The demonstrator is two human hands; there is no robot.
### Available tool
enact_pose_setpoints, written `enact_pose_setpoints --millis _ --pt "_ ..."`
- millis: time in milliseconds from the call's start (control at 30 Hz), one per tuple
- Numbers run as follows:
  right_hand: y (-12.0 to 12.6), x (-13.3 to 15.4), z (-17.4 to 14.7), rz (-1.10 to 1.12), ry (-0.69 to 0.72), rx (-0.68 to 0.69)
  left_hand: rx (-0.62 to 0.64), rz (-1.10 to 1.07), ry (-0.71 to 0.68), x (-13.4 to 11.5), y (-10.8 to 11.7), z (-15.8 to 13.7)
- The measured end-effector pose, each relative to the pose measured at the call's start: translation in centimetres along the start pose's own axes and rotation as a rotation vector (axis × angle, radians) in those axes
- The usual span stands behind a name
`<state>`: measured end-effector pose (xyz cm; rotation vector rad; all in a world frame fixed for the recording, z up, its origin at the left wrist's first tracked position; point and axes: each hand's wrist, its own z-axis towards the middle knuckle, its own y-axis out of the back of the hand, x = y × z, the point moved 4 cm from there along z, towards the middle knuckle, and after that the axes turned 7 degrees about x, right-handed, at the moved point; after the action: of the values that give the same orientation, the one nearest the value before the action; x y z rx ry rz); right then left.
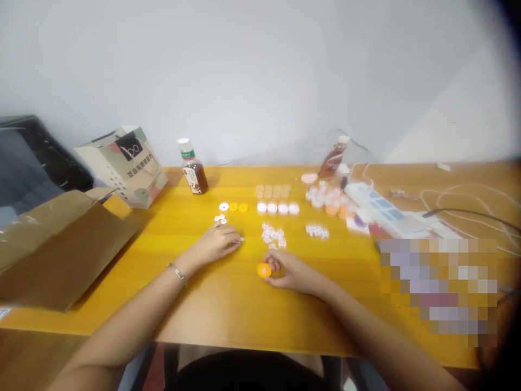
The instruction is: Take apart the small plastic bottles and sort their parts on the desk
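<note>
My right hand (288, 270) pinches a round orange cap (264, 270) with a pale centre, just above the table. Over the table to its left, my left hand (217, 241) is closed on a small white piece (241, 239) that shows at the fingertips. Beyond that hand lie a few small white pieces (220, 218). A row of one white and two yellow rings (238, 207) sits behind them. Past my right hand is a loose pile of thin white pieces (273, 234). Several white round caps (277, 208) stand in a row farther back, with clear cups (273, 191) behind.
More white dotted pieces (317, 231) and a cluster of clear and orange parts (328, 198) lie to the right. A power strip (380, 209) with cables is beyond. Two brown-liquid bottles, left (193, 168) and right (334, 157), stand at the back. A cardboard box (61, 250) and paper bag (130, 168) occupy the left.
</note>
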<state>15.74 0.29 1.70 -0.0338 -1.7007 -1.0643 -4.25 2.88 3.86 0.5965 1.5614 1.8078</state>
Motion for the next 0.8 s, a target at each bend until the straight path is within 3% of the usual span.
enact_pose_setpoints --millis 333,600,800 --pt "0.0 -0.2 0.1 0.021 0.040 -0.014 -0.014 -0.074 -0.224 -5.8 -1.6 0.8" --pt "-0.2 -0.6 0.3 0.021 0.058 -0.007 -0.051 0.172 -0.336 -6.7 -1.8 0.6" --pt "-0.1 -0.6 0.2 0.026 0.066 0.000 -0.059 0.187 -0.404 -6.7 -1.7 0.5"
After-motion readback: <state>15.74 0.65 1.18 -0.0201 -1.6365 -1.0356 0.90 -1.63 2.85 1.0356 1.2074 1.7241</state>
